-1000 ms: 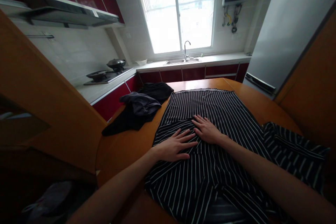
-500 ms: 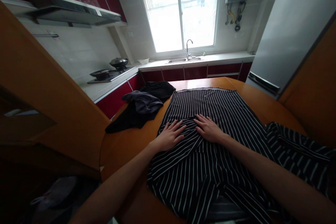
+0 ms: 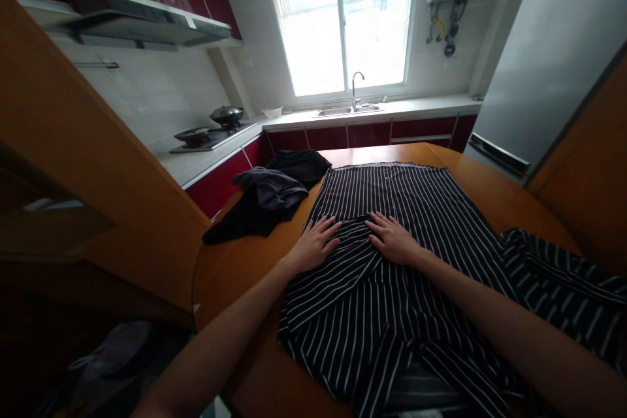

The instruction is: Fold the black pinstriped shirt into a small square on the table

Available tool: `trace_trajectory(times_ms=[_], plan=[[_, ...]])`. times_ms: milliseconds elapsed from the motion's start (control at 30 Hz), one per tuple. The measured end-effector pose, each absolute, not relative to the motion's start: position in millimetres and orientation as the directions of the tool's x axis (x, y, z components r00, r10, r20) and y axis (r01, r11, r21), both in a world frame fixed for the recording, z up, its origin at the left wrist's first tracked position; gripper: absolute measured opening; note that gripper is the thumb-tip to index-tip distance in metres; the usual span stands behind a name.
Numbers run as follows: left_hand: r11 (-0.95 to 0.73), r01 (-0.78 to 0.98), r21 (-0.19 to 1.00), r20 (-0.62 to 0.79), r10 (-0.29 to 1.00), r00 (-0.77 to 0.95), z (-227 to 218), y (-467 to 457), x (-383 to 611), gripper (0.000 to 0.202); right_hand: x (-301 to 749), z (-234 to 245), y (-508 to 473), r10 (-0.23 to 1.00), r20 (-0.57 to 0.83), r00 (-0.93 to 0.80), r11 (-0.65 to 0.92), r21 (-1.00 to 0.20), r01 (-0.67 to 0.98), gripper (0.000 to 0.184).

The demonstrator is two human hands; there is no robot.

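A black shirt with white stripes is spread on the wooden table, its hem at the far side and its collar close to me. One sleeve lies folded across the shirt's body; the other stretches out to the right. My left hand rests flat on the folded sleeve near the shirt's left edge, fingers spread. Flat on the middle of the shirt, at the upper edge of that folded sleeve, lies my right hand, also with fingers apart. Neither hand grips the cloth.
Dark crumpled clothes lie on the table's far left. Beyond are a stove with pans, a sink with a faucet and a window. A fridge stands at right, and a wooden panel rises at left.
My left hand has slid slightly outward and away from me over the folded sleeve. The right hand stays about where it was. The whole view has shifted a little.
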State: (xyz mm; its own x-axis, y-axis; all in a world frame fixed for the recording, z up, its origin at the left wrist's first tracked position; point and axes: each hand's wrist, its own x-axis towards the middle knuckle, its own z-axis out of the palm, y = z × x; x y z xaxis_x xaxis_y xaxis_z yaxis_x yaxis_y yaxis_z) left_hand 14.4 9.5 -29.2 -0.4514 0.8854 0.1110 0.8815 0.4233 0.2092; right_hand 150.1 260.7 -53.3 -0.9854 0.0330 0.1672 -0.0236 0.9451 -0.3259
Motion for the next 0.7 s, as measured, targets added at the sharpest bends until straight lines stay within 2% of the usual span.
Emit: trace_trajectory(times_ms=[133,333,533,600,700], plan=[[0.453,0.864,0.218,0.167,0.855,-0.49,-26,12,17,0.054,150,-53,261,0.035,0.168,-0.985,0.946,-0.324,-0.022,0.056],[0.459,0.868,0.191,0.048,0.878,-0.476,-40,13,9,0.063,149,-53,260,0.037,0.17,-0.985,0.949,-0.314,-0.018,0.056],[0.468,0.868,0.168,0.064,0.873,-0.483,-35,10,11,0.066,150,-51,259,0.045,0.159,-0.986,0.949,-0.316,-0.008,0.056],[0.429,0.892,0.146,0.096,0.891,-0.444,-28,10,22,0.069,150,-51,259,0.044,0.165,-0.985,0.95,-0.313,-0.01,0.056],[0.27,0.954,0.133,0.089,0.955,-0.283,-20,14,44,0.073,150,-52,259,0.042,0.166,-0.985,0.953,-0.303,-0.011,0.056]])
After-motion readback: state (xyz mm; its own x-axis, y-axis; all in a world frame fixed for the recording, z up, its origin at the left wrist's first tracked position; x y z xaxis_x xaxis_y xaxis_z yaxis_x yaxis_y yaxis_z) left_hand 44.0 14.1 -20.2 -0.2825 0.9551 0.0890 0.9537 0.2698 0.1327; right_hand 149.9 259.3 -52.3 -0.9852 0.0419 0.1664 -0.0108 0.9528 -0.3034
